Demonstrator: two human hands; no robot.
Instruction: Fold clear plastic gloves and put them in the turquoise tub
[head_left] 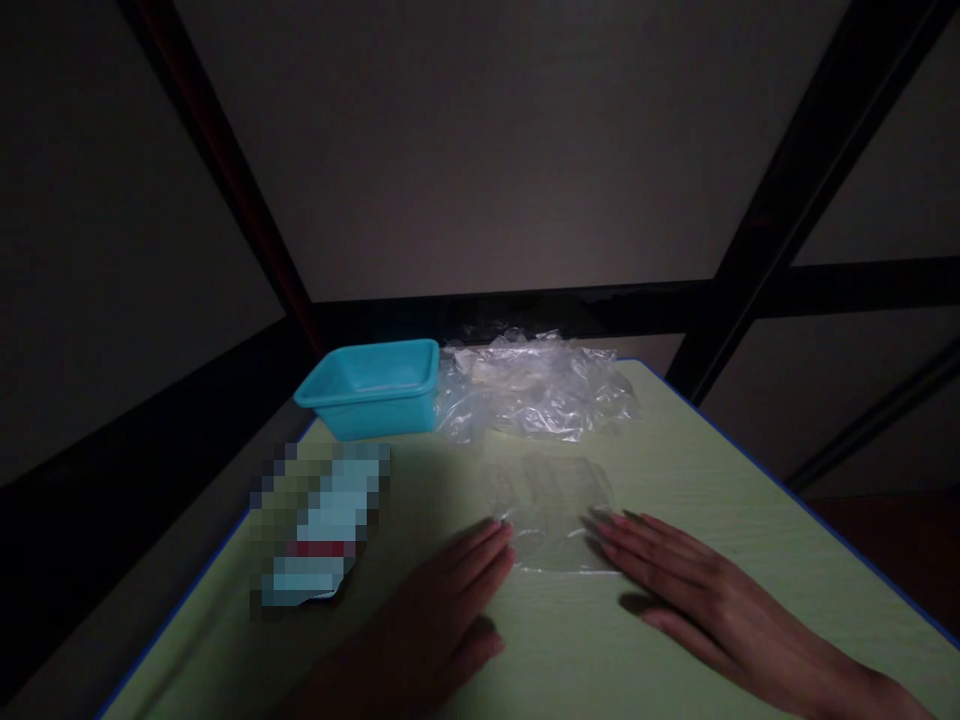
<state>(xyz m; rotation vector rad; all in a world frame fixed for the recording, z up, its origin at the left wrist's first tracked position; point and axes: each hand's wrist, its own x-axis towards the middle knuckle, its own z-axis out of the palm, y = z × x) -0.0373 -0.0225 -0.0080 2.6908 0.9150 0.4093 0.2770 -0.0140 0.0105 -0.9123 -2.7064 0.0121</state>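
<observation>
A clear plastic bag (551,505) lies flat on the pale green table (720,490) in front of me. My left hand (457,590) is at the bag's left edge, palm down, with fingers stretched out and the fingertips at the plastic. From the right, my right hand (697,590) reaches in with its fingers extended, the fingertips on the bag's right side. Neither hand grips anything. Behind the flat bag sits a crumpled heap of clear plastic bags (547,390).
A turquoise rectangular basin (382,410) stands at the back left, touching the heap of bags. A blurred-out light blue object (330,520) rests near the table's left edge. Blue edging runs along the table, and a wall (510,150) rises behind it.
</observation>
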